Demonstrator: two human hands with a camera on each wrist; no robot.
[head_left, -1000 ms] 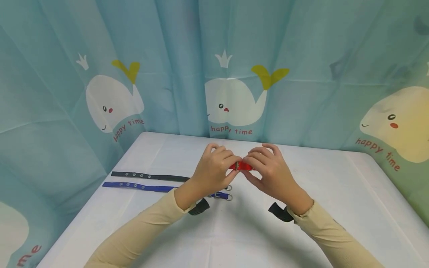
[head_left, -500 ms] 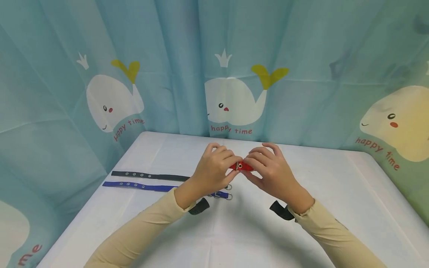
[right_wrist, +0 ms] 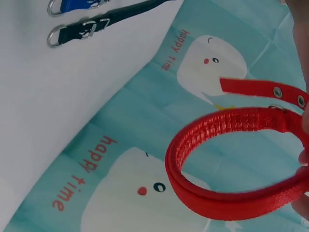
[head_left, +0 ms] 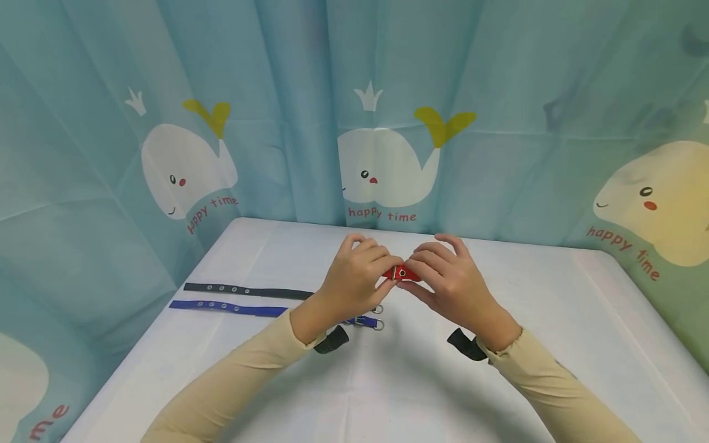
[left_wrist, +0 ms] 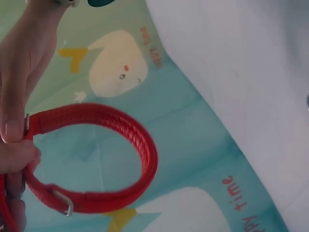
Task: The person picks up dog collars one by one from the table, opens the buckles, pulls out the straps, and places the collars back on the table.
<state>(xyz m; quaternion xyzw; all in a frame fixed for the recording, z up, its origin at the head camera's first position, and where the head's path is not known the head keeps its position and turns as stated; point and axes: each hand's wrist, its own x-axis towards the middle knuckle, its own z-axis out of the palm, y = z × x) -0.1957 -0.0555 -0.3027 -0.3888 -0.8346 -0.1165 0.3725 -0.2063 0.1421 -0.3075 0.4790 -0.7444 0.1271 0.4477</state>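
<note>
Both hands hold a red collar [head_left: 410, 273] up in front of me, over the white table. My left hand [head_left: 357, 274] pinches it close to its metal buckle [head_left: 394, 272]. From the other side, the thumb and fingers of my right hand [head_left: 454, 280] pinch the strap, where a metal eyelet shows beside the buckle. In the left wrist view the collar [left_wrist: 150, 159] forms a closed loop with a metal D-ring [left_wrist: 67, 205]. The strap's free end [right_wrist: 248, 87], with eyelets, sticks out past the loop in the right wrist view.
A black collar [head_left: 282, 293] and a blue collar [head_left: 255, 310] lie stretched out side by side on the left of the white table [head_left: 354, 394]. My left forearm partly covers them. Behind the table hangs a blue curtain [head_left: 299, 154] with whale prints.
A metal eyelet on the red strap has come into view beside the buckle. Both hands and the collar have shifted slightly to the right.
</note>
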